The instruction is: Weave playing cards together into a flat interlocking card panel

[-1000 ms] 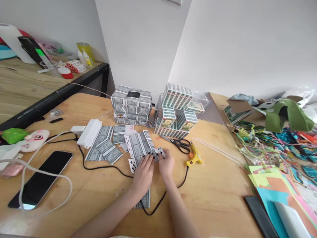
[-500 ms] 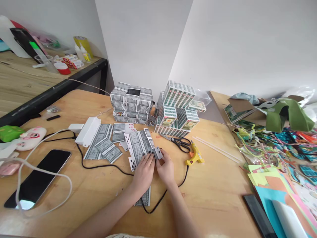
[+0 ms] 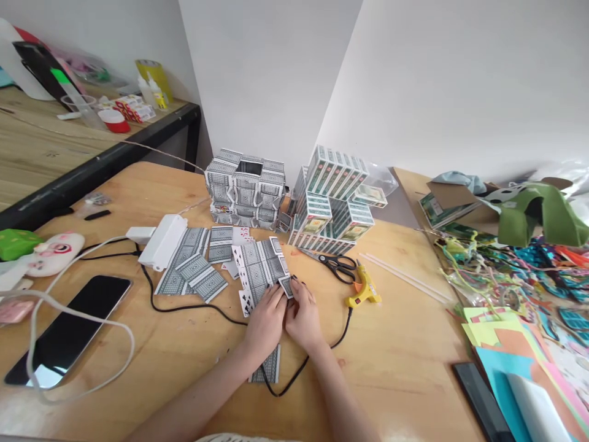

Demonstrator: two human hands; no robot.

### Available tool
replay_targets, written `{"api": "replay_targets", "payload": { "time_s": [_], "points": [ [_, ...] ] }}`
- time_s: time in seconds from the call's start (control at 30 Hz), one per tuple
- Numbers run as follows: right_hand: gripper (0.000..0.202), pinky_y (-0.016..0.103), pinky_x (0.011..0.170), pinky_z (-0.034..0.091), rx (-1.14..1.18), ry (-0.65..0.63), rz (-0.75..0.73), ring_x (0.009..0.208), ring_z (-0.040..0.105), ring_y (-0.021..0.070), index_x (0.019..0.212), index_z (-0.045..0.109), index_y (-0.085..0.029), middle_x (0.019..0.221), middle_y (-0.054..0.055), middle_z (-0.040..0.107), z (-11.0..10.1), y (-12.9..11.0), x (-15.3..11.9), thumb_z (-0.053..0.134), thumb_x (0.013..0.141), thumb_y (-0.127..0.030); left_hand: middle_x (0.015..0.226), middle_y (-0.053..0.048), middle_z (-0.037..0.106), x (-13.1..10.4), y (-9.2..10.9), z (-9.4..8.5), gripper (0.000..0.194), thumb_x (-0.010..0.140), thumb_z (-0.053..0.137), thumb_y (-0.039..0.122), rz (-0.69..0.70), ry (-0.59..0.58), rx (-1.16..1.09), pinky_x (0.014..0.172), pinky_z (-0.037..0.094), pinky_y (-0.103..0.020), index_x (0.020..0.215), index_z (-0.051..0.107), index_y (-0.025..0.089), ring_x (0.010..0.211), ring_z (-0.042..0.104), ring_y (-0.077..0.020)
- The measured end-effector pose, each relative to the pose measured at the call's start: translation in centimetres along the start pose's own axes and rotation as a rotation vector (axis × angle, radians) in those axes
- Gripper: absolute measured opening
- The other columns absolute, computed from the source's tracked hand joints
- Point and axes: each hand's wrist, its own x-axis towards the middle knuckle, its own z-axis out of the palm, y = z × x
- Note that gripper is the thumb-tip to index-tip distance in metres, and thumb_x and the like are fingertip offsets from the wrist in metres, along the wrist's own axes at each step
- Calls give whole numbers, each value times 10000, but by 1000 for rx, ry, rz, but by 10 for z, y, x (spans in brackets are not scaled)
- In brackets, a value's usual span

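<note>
Two hands meet over a sheet of overlapping grey-backed playing cards point(image 3: 257, 264) on the table. My right hand point(image 3: 304, 316) pinches a small, apparently folded playing card point(image 3: 286, 286), its patterned back showing. My left hand point(image 3: 265, 318) rests at the sheet's lower edge, its closed fingertips against the left side of that same card; its thumb is hidden. Loose cards point(image 3: 202, 279) lie to the left, and another card point(image 3: 271, 366) is partly under a black cable. Behind stands a box-like structure built of cards point(image 3: 246, 193).
Stacked card boxes point(image 3: 317, 215) stand at the back. Black-handled scissors point(image 3: 338, 265), a yellow glue gun point(image 3: 363, 288) and clear glue sticks point(image 3: 405, 278) lie right. A white power block point(image 3: 163, 242) and phone point(image 3: 69, 328) are left; coloured paper point(image 3: 501, 350) and craft scraps fill the far right.
My right hand has turned the small card and brought it left against my left fingertips. Its patterned back now shows where a printed face was visible. My left hand has barely moved.
</note>
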Motion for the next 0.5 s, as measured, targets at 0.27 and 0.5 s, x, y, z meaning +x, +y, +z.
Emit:
{"api": "replay_targets", "payload": {
  "time_s": [0.27,0.5],
  "points": [
    [594,535,1047,295,-130,-133,-144,1271,369,306,1295,360,8,1280,256,477,2,-5,-4,470,721,-97,1275,-145,472,-5,3,6,401,861,280,80,-111,98,60,1004,406,-464,1232,412,157,1279,368,-265],
    [665,535,1086,221,4,-177,-106,1332,281,252,1384,221,-52,1385,207,380,-3,1,-12,395,742,-49,1245,-181,517,-6,-4,18,395,862,280,71,-22,12,152,1000,412,-461,1225,435,89,1270,379,-283]
  ]
}}
